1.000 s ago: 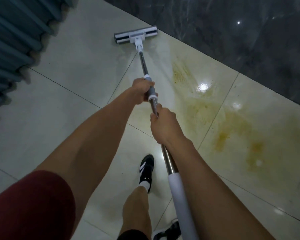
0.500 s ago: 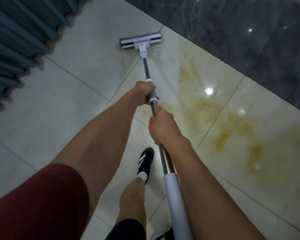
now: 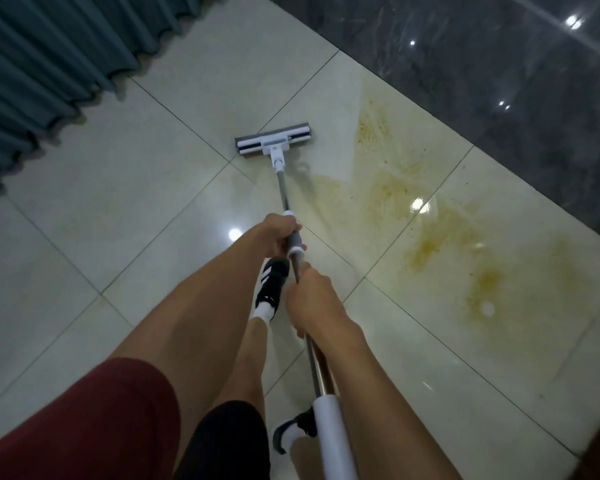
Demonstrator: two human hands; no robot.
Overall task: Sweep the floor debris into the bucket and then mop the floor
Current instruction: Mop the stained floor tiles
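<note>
We look down from head height at a floor [image 3: 84, 237] of pale glossy tiles. A mop [image 3: 284, 199] stretches away from us, its flat white and grey head [image 3: 273, 143] lying on the floor ahead, just left of a wide yellowish stain [image 3: 430, 237] that spreads across the tiles to the right. The metal pole runs back toward us and ends in a white sleeve near the bottom edge.

Our left hand [image 3: 276, 237] is wrapped around the pole at a grey collar, fingers curled tight. Our right hand [image 3: 310, 299] grasps the bare metal pole just behind it, nearer to us, also clenched around it. Both forearms reach forward from the lower edge, and a dark red sleeve [image 3: 84, 420] covers the left upper arm.

Below the hands we see a black shoe [image 3: 272, 282] with white stripes and a white sock. Teal pleated curtains [image 3: 49, 64] hang at upper left. A dark marble surface [image 3: 482, 81] borders the tiles at upper right.
</note>
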